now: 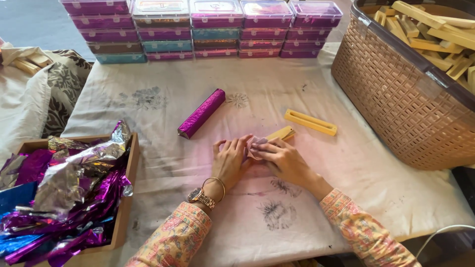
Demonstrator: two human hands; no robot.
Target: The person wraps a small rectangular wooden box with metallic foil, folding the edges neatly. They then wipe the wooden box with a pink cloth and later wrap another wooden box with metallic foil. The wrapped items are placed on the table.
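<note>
I see my left hand point(230, 160) and right hand point(282, 158) both pinching foil point(256, 145) around a yellow bar point(282, 133) on the bench point(163, 163); wrapped purple bar point(201, 113) lies near.

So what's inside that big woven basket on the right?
The basket is piled with pale yellow rectangular bars, lying loosely crisscrossed up to the rim. Only the top layer shows; anything deeper is covered by those bars and the woven wall.
</note>
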